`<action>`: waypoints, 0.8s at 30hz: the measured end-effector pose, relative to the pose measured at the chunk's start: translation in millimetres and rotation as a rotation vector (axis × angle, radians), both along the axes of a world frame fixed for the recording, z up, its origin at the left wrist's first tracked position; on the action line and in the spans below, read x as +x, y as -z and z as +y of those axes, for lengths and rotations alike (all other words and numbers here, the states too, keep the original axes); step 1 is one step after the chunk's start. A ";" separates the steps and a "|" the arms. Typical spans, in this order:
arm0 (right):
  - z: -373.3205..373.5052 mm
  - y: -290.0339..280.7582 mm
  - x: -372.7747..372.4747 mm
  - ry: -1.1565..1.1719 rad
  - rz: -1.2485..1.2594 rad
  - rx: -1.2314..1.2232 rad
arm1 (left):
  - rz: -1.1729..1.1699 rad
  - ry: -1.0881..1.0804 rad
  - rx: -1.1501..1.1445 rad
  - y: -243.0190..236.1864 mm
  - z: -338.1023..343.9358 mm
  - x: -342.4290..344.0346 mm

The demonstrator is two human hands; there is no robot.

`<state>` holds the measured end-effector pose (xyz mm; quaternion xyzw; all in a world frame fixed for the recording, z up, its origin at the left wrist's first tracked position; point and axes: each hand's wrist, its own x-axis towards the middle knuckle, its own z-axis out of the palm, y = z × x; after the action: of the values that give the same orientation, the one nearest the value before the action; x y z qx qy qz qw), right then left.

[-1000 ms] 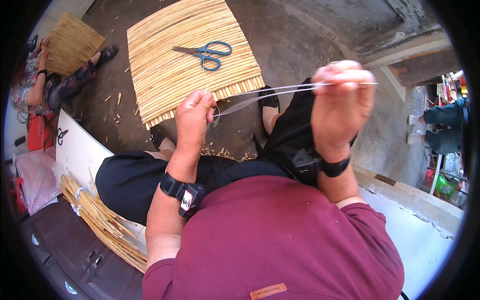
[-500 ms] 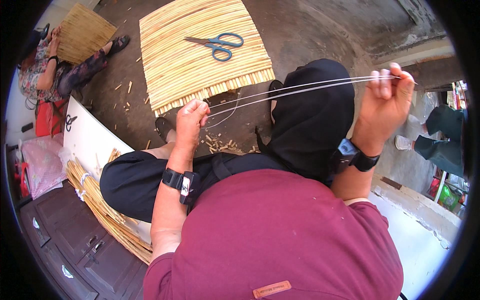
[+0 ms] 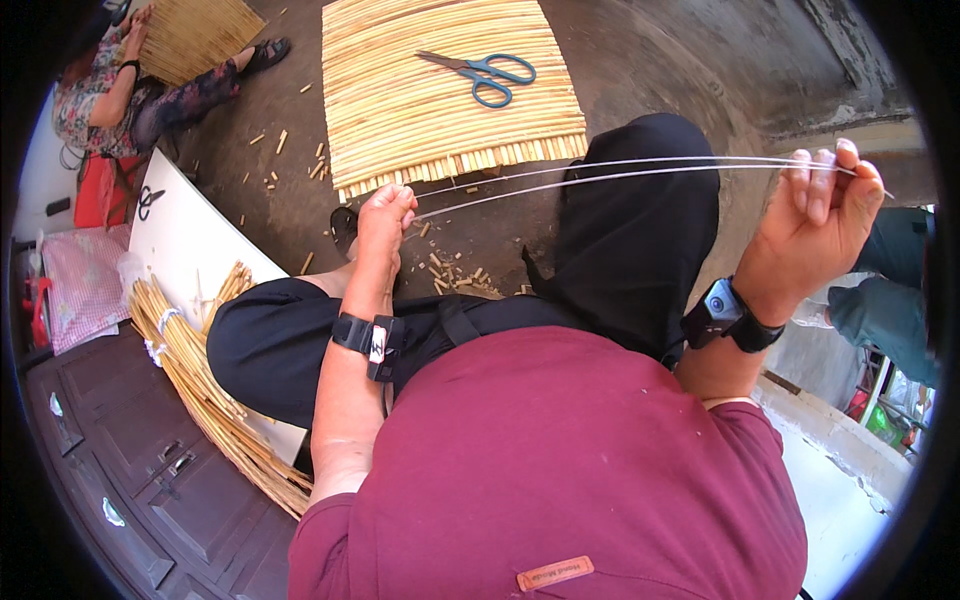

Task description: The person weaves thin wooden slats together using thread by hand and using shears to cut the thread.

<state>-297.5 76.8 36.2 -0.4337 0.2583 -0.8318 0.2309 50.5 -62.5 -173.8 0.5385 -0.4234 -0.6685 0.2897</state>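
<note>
My left hand (image 3: 381, 222) pinches white thread just beside the lower edge of a pale reed mat (image 3: 440, 120). Two long strands of the thread (image 3: 640, 170) stretch taut across to my right hand (image 3: 812, 225) at the right. Its thumb and fingers grip the thread and what looks like a thin needle (image 3: 880, 186) at the end. Dark-handled scissors (image 3: 492, 82) lie on the mat, open side up to view, above both hands. My black-clad knee (image 3: 640, 230) is beneath the strands.
Reed offcuts (image 3: 450, 275) litter the floor (image 3: 280, 80). A white board (image 3: 170, 210) and bundled reeds (image 3: 210, 390) are at left, beside a dark cabinet (image 3: 160, 470). A seated person (image 3: 110, 100) holds another mat (image 3: 200, 30); another person's legs (image 3: 880, 310) are at right.
My right hand has moved outward to the right, drawing the strands longer and straighter between my hands. The mat and scissors appear higher and farther right in the picture.
</note>
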 end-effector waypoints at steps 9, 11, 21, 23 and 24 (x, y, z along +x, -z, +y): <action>-122.7 3.0 45.8 0.119 0.190 0.197 | -0.050 -0.243 -0.026 -17.3 -6.6 8.9; -154.1 19.2 59.5 0.068 0.392 0.451 | 0.005 -0.257 -0.038 -30.7 -5.9 7.8; -123.6 128.6 181.5 -0.845 0.705 0.960 | 0.470 -0.225 0.011 -64.2 1.2 0.4; -128.4 128.2 170.9 -0.879 0.696 1.064 | 0.471 -0.232 0.051 -63.3 0.0 2.8; -132.6 126.4 163.1 -0.910 0.693 1.170 | 0.475 -0.244 0.090 -62.6 -0.2 3.9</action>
<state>-134.4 -55.7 -90.2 -0.5379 0.5062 -0.2060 0.6419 54.4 -62.8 -111.2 0.4259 -0.2452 -0.7545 0.4351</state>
